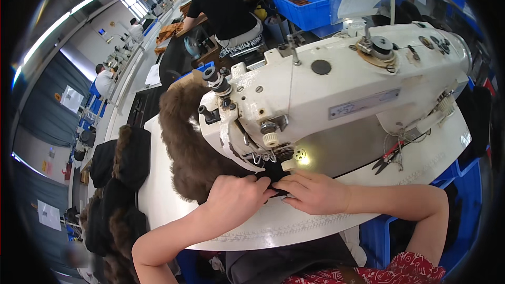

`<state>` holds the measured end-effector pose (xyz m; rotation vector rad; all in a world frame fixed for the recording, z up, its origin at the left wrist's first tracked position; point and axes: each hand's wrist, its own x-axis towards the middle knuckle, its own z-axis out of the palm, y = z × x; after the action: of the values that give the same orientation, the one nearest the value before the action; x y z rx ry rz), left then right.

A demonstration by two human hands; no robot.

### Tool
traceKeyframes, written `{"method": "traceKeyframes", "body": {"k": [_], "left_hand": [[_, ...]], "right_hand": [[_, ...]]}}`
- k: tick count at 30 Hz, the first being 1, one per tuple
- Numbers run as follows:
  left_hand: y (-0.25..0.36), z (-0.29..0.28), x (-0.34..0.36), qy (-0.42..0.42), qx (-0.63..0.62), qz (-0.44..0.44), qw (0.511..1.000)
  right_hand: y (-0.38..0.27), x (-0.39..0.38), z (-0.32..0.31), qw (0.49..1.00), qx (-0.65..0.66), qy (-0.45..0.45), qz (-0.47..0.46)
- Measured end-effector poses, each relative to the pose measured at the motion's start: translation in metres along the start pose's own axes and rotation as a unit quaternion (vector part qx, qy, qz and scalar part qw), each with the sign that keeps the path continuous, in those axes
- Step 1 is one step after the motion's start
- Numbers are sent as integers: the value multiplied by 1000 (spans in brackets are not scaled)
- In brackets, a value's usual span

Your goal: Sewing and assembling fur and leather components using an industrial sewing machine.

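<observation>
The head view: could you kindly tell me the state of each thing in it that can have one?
Left hand, fingers bent at the black fabric
Right hand, fingers bent at the same fabric
Machine lamp, lit
Snips, lying down, blades apart
Brown fur, bunched beside the machine head
Ceiling light, lit

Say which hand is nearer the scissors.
The right hand, on the same side as the scissors; the left hand is farther off, beside the brown fur.
</observation>
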<state>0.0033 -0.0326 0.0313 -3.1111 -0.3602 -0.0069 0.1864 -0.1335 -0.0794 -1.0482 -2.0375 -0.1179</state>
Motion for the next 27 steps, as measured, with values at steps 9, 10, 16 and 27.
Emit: {"method": "traceKeyframes", "body": {"k": [9,10,16,27], "left_hand": [[-14,3,-9,63,-47,40,996],[-17,2,-9,58,-71,56,994],[-30,-15,-10,-44,-157,-61,985],[-11,7,-4,33,-12,-31,999]], "right_hand": [[-7,-13,-5,995,59,-72,32],[-7,-13,-4,995,62,-70,31],[-6,-11,-10,995,14,-78,65],[-4,-6,-12,992,104,-50,51]]}}
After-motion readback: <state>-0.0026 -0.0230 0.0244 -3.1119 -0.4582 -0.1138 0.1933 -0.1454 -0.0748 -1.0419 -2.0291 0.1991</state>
